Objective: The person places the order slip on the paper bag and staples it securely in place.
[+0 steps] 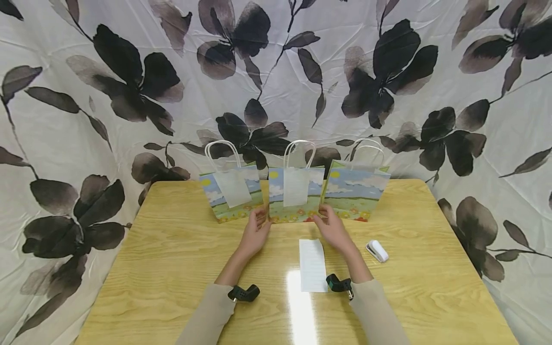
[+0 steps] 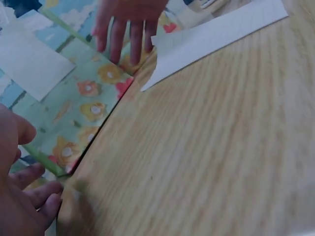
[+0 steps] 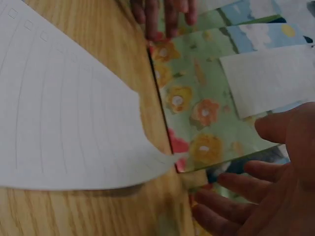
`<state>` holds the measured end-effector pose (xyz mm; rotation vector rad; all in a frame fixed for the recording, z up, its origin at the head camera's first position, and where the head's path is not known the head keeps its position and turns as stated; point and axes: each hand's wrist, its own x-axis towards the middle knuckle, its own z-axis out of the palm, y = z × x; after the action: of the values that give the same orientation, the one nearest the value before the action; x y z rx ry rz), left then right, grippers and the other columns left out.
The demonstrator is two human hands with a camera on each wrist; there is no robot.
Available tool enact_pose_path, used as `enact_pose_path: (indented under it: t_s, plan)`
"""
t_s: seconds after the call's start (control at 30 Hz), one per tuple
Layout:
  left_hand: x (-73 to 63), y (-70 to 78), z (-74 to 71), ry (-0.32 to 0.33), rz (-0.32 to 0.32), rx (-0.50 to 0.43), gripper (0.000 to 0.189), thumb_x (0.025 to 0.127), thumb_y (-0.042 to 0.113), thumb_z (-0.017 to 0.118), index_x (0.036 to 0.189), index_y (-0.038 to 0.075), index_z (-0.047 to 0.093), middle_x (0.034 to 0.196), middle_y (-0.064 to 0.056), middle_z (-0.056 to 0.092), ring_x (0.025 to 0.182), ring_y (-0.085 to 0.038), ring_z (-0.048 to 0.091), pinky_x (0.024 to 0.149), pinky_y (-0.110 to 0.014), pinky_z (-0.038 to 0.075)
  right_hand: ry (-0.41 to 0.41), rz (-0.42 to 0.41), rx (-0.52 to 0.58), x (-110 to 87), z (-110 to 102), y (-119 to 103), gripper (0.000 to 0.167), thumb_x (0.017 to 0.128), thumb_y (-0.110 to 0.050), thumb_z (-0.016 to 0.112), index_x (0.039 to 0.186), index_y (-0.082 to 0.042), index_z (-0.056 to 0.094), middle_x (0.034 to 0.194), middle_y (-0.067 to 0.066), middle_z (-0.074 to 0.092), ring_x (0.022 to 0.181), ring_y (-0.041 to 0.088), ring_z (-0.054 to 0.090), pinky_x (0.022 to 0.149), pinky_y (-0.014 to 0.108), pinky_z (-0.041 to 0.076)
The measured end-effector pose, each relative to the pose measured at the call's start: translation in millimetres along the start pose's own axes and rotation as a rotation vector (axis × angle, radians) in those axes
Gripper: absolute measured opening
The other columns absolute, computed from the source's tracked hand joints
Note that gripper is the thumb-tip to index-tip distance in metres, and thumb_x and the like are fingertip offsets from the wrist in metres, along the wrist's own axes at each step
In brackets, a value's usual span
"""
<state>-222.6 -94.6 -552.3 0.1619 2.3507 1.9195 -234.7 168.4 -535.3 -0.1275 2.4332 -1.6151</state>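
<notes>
Three paper gift bags with a painted sky and flower meadow stand in a row at the table's back. The middle bag [image 1: 276,191] has a white paper slip [image 1: 295,188] on its front. My left hand [image 1: 257,231] is at its lower left corner, fingers loosely bent and not closed round it. At the opposite lower corner is my right hand [image 1: 333,230], its thumb and fingers spread apart in the right wrist view. Whether either hand touches the bag is unclear. The left bag [image 1: 254,194] also bears a slip [image 1: 233,188]; no slip shows on the right bag [image 1: 354,191].
A lined white paper sheet [image 1: 313,266] lies on the wooden table [image 1: 172,268] between my forearms, its far corner curling up. Right of my right hand is a small white stapler [image 1: 377,251]. A flowered cloth [image 1: 284,91] hangs behind the bags.
</notes>
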Motion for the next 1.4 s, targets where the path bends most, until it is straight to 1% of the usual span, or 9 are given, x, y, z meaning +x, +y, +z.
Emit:
enact_pose_path:
  t_s: [0.17, 0.23, 0.37, 0.57, 0.7, 0.9, 1.03, 1.23, 1.4]
  plan:
    - [-12.8, -25.6, -6.0, 0.029, 0.029, 0.009, 0.046, 0.103, 0.013, 0.049, 0.143, 0.000, 0.030, 0.140, -0.021, 0.041, 0.130, -0.037, 0.040, 0.106, -0.051, 0.031, -0.047, -0.005, -0.116, -19.4, -20, -8, 0.049, 0.104, -0.028, 0.048, 0.145, -0.003, 0.036, 0.144, 0.022, 0.040, 0.123, 0.041, 0.048, 0.092, 0.051, 0.045]
    - [-19.8, -26.6, -7.7, 0.016, 0.036, 0.012, 0.045, 0.103, 0.013, 0.049, 0.142, -0.002, 0.031, 0.138, -0.022, 0.043, 0.127, -0.036, 0.043, 0.105, -0.052, 0.032, -0.062, -0.031, -0.142, -26.3, -30, -11, 0.045, 0.104, -0.028, 0.048, 0.141, -0.003, 0.043, 0.140, 0.020, 0.046, 0.122, 0.039, 0.049, 0.093, 0.050, 0.044]
    - [-33.8, -20.0, -11.7, -0.027, 0.032, 0.017, 0.041, 0.104, 0.012, 0.048, 0.139, -0.004, 0.034, 0.134, -0.025, 0.047, 0.122, -0.036, 0.047, 0.102, -0.052, 0.034, -0.060, -0.094, -0.155, -39.4, -51, -14, 0.041, 0.104, -0.031, 0.047, 0.135, -0.003, 0.050, 0.131, 0.018, 0.053, 0.122, 0.037, 0.048, 0.100, 0.053, 0.038]
    - [-58.1, 5.8, -19.6, -0.084, 0.027, 0.044, 0.032, 0.102, 0.003, 0.047, 0.131, -0.011, 0.044, 0.124, -0.029, 0.054, 0.115, -0.041, 0.051, 0.095, -0.045, 0.042, 0.052, -0.094, -0.153, -55.1, -80, -7, 0.042, 0.104, -0.035, 0.046, 0.132, -0.005, 0.053, 0.124, 0.016, 0.057, 0.114, 0.035, 0.056, 0.095, 0.052, 0.043]
    - [-68.6, 2.5, -23.2, -0.077, 0.035, 0.082, 0.025, 0.101, 0.000, 0.048, 0.123, -0.010, 0.052, 0.117, -0.025, 0.059, 0.109, -0.039, 0.055, 0.086, -0.033, 0.046, 0.118, -0.095, -0.142, -66.3, -95, -1, 0.042, 0.104, -0.035, 0.047, 0.130, -0.003, 0.054, 0.122, 0.018, 0.059, 0.110, 0.035, 0.058, 0.094, 0.052, 0.044]
    - [-69.3, -17.9, -27.7, -0.077, 0.023, 0.163, 0.018, 0.102, 0.009, 0.051, 0.116, 0.005, 0.063, 0.110, -0.008, 0.064, 0.101, -0.023, 0.059, 0.083, -0.032, 0.046, 0.341, -0.073, -0.088, -74.6, -107, 11, 0.038, 0.102, -0.031, 0.052, 0.124, -0.001, 0.058, 0.118, 0.019, 0.061, 0.102, 0.029, 0.062, 0.083, 0.035, 0.051]
    - [-66.3, -19.5, -27.5, -0.078, 0.031, 0.188, 0.016, 0.102, 0.012, 0.053, 0.113, 0.009, 0.064, 0.106, -0.004, 0.065, 0.096, -0.020, 0.059, 0.081, -0.033, 0.047, 0.455, -0.042, -0.091, -71.7, -105, 21, 0.036, 0.101, -0.031, 0.055, 0.120, -0.002, 0.061, 0.115, 0.017, 0.062, 0.096, 0.023, 0.062, 0.074, 0.025, 0.050]
    - [-56.5, -17.8, -12.9, -0.160, 0.055, 0.183, 0.022, 0.103, 0.017, 0.050, 0.117, 0.006, 0.062, 0.110, -0.007, 0.064, 0.098, -0.021, 0.060, 0.081, -0.035, 0.048, 0.388, 0.000, -0.172, -83.2, -95, 35, 0.039, 0.100, -0.031, 0.055, 0.124, 0.000, 0.058, 0.119, 0.018, 0.060, 0.106, 0.031, 0.058, 0.085, 0.045, 0.049]
    - [-48.6, -15.6, 2.4, -0.213, 0.067, 0.191, 0.024, 0.104, 0.019, 0.050, 0.120, 0.006, 0.062, 0.114, -0.008, 0.063, 0.100, -0.021, 0.060, 0.083, -0.038, 0.048, 0.335, 0.051, -0.225, -96.4, -87, 45, 0.045, 0.099, -0.033, 0.058, 0.128, 0.001, 0.055, 0.123, 0.020, 0.058, 0.112, 0.035, 0.053, 0.084, 0.049, 0.049]
